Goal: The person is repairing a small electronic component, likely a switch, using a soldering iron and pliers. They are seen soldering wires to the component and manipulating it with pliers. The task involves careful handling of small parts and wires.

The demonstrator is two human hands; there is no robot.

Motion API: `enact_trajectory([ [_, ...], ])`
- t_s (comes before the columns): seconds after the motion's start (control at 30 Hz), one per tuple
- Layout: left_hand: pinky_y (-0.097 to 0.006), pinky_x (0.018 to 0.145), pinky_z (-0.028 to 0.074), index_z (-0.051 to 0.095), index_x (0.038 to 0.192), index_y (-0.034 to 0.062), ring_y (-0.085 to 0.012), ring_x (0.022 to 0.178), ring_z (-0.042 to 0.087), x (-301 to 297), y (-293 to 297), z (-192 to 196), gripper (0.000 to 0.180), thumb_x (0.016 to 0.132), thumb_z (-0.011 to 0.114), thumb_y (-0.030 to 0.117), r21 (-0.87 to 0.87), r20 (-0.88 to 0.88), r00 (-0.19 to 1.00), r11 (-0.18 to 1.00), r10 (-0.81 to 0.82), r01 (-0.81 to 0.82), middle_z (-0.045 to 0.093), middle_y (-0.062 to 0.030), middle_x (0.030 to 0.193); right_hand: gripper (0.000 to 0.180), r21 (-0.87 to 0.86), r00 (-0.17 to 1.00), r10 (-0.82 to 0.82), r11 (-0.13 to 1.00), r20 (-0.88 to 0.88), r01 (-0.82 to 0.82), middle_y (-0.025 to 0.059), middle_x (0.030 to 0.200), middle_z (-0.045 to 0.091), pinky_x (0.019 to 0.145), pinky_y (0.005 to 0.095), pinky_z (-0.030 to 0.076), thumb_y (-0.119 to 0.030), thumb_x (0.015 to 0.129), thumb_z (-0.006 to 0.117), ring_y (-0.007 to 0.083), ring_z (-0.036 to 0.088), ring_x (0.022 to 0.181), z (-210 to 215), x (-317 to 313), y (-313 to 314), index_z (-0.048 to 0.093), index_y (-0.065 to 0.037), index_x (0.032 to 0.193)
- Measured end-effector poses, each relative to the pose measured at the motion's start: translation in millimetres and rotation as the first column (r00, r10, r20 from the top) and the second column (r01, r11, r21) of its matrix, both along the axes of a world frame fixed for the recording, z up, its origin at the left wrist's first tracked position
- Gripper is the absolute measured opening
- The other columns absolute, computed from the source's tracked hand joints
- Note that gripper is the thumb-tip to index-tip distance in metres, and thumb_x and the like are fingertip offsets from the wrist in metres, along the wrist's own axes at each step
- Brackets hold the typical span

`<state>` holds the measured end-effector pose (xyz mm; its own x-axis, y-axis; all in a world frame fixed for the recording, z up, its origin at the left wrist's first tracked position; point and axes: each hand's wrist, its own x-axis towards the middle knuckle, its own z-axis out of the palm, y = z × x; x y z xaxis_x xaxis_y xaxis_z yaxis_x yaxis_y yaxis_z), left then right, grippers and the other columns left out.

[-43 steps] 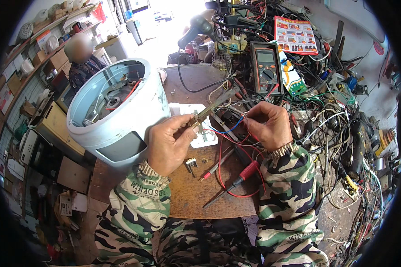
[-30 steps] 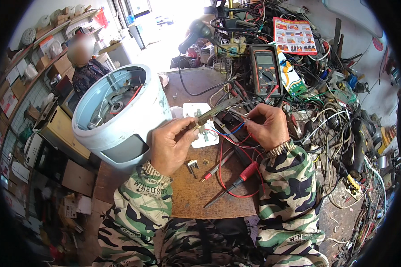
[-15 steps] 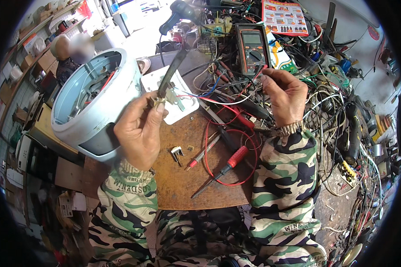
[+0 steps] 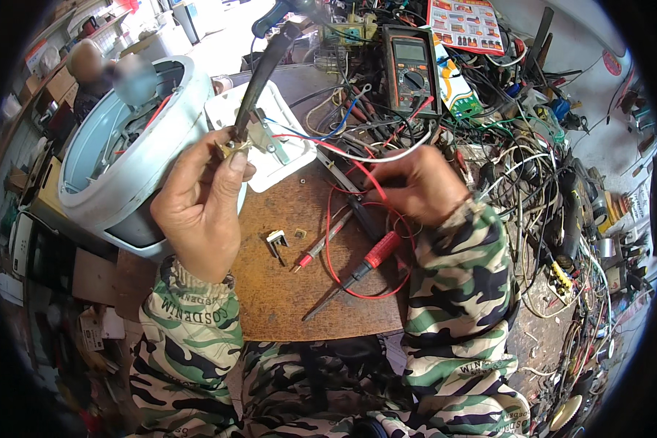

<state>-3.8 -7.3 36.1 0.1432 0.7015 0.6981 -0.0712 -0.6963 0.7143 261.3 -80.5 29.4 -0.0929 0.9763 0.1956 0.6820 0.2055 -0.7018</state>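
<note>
My left hand point(image 4: 201, 201) is closed, pinching a brass-coloured metal piece point(image 4: 231, 149) at the foot of a long dark strip point(image 4: 264, 73) that points up and away. Behind it, a metal bracket point(image 4: 270, 142) lies over a white plastic cover point(image 4: 288, 164). Blue, red and white wires run right from there. My right hand point(image 4: 425, 186), slightly blurred, is low over the tangle at the table's right, fingers curled beside a red handle-like part point(image 4: 375, 184). What those fingers hold is hidden. Nearer me lie a red-handled screwdriver point(image 4: 378, 252) and a red test probe point(image 4: 317, 248).
A pale blue round appliance housing point(image 4: 153, 139) stands at the left. A multimeter point(image 4: 410, 69) rests at the back. A small black-and-white part point(image 4: 277, 239) and a nut point(image 4: 303, 181) lie on the wooden table point(image 4: 270, 299). Tangled cables point(image 4: 522, 164) fill the right side.
My right hand has come down and toward me from near the multimeter to the tools and wires. My left hand still grips the strip, now a little further left in view.
</note>
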Motion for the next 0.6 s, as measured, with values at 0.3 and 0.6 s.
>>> enact_trajectory([
  [0.3, -0.024, 0.07, 0.053, 0.064, 0.116, -0.0078, -0.011, 0.08, 0.066, -2, 2, -4, 0.025, 0.093, 0.067, 0.003, 0.0, 0.013, 1.0, 1.0, -0.025, 0.025, 0.066, -0.0071, 0.095, 0.018, 0.089, 0.877, 0.089, 0.985, 0.473, -0.148, 0.0147, 0.098, 0.068, 0.079, 0.0438, 0.055, -0.011, 0.077, 0.069, 0.0364, 0.066, 0.092, -36, -41, 28, 0.075, -0.007, 0.094],
  [0.6, -0.024, 0.067, 0.052, 0.065, 0.109, -0.0074, -0.0115, 0.077, 0.065, 1, 5, -8, 0.021, 0.091, 0.069, 0.002, -0.031, -0.024, 0.998, 0.998, -0.054, 0.053, 0.064, -0.0068, 0.09, 0.009, 0.102, 0.824, 0.08, 0.981, 0.561, -0.165, 0.016, 0.088, 0.062, 0.073, 0.0448, 0.056, -0.008, 0.076, 0.061, 0.0364, 0.064, 0.086, -36, -53, 24, 0.065, -0.002, 0.082],
])
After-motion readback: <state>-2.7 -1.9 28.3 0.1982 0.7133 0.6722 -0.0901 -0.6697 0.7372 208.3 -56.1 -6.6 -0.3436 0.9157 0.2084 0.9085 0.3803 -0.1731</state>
